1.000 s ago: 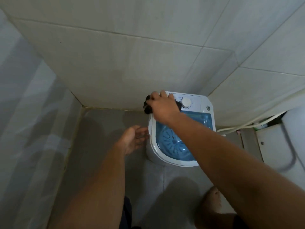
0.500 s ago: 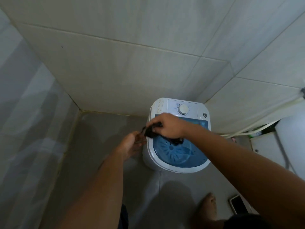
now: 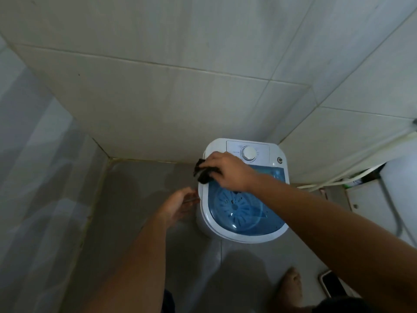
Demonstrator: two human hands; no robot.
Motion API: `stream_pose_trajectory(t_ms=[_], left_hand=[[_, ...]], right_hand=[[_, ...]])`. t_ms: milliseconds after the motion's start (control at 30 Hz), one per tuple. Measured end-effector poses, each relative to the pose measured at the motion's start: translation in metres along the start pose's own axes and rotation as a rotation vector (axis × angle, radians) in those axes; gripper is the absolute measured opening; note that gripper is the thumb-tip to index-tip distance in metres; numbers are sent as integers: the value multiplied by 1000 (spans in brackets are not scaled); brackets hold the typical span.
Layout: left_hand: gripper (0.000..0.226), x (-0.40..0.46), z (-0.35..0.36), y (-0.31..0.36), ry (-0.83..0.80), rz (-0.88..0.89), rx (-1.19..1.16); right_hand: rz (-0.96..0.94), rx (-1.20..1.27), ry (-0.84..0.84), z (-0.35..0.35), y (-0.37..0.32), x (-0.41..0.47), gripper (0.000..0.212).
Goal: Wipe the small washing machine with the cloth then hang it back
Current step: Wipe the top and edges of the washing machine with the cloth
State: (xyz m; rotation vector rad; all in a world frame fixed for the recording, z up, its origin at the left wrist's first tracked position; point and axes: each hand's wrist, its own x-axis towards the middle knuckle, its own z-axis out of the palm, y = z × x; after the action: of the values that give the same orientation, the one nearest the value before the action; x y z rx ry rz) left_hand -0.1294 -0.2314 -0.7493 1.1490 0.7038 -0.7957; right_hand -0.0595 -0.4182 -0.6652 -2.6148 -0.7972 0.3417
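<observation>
A small white washing machine [image 3: 276,234] with a clear blue lid and a round dial stands on the floor in the tiled corner. My right hand [image 3: 228,171] presses a dark cloth [image 3: 203,173] onto the machine's top left rim, where the white control panel meets the lid. The cloth sticks out to the left from under my fingers. My left hand [image 3: 178,206] hovers beside the machine's left side, fingers apart and pointing at it, holding nothing.
Tiled walls close in behind and to the left and right. A white hose [image 3: 352,175] runs along the right wall to a white cabinet [image 3: 370,199]. A phone [image 3: 331,283] lies on the floor at the lower right, near my bare foot [image 3: 291,288].
My right hand with the cloth slid down from the control panel onto the lid, then back up to the left rim. My left hand stayed beside the machine.
</observation>
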Motion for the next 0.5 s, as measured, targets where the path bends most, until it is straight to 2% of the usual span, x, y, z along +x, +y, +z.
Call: stream_pose_trajectory(t_ms=[67,167,267,333,400,500], left_hand=[[33,1,-2,-3,12,37,42],[34,5,-4,-7,31,106,120],[32,5,-6,-6,24,110,135],[29,3,-5,-5,6,61,80],[40,0,-7,-4,-31,-7,2],[55,-1,-11,-2,-74,-46,-57]], right_hand=[[96,100,60,-25,11,15,41],[299,-12,340,-43,38,39,41],[404,-254,304,-15,32,36,44],[318,-366,326,8,20,21,50],[141,-388,320,24,13,5,53],[-211,-435,108,26,5,-12,46]])
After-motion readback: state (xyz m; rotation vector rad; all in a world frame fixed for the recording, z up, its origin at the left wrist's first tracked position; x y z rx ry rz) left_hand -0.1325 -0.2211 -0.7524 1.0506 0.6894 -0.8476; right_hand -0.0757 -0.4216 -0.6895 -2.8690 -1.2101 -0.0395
